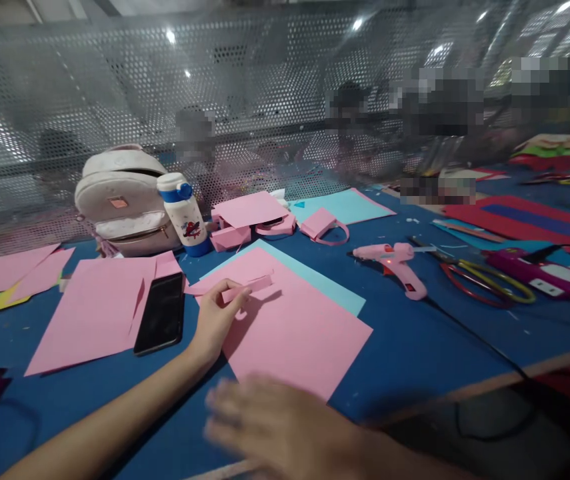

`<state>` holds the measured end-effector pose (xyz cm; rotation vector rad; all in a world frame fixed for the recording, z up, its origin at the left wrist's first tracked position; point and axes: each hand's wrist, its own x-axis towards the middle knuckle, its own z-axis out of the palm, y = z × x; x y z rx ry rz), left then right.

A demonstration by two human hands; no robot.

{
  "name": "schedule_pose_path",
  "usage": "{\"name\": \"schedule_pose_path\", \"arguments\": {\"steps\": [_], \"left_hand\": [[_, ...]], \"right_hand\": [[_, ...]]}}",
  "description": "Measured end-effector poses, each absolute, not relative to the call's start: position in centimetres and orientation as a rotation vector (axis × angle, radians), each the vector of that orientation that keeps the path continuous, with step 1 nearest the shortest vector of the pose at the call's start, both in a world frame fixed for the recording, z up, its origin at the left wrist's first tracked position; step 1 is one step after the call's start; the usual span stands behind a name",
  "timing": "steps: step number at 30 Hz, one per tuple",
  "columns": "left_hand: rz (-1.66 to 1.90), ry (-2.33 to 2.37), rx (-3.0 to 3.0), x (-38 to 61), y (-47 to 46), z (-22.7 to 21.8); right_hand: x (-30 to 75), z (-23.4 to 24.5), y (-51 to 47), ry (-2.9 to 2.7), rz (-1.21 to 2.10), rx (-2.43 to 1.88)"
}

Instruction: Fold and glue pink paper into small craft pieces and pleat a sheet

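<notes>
My left hand point(218, 313) pinches a narrow folded strip of pink paper point(257, 285) between thumb and fingers. Beneath the strip lies a large pink sheet point(297, 327), partly over a light blue sheet point(337, 287). My right hand point(269, 423) is smeared by motion in front of the sheet's near corner, and I cannot make out anything in it. Just left of my left hand rests a black phone point(161, 313), on the edge of more pink paper point(97, 307).
A pink glue gun point(389, 260) with a cord lies right, beside scissors point(485, 280) and a purple power strip point(539, 270). Behind stand a white backpack point(125, 193), a bottle point(185, 220) and folded pink paper pieces point(325, 227). A perforated metal screen point(275, 87) closes off the back.
</notes>
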<state>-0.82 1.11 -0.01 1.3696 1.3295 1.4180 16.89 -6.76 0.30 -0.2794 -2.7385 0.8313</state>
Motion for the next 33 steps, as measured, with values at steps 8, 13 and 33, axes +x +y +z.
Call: {"name": "schedule_pose_path", "arguments": {"steps": [8, 13, 33], "left_hand": [[1.344, 1.307, 1.428, -0.7, 1.1, 0.0], [1.249, 1.261, 1.507, -0.4, 1.0, 0.2], [0.808, 1.114, 1.887, -0.1, 0.6, 0.0]], "right_hand": [[20.2, 1.6, -3.9, -2.742, 0.752, -0.134], [21.2, 4.6, 4.2, -2.345, 0.592, -0.753], [19.7, 0.1, 7.6, -2.319, 1.53, -0.516]]}}
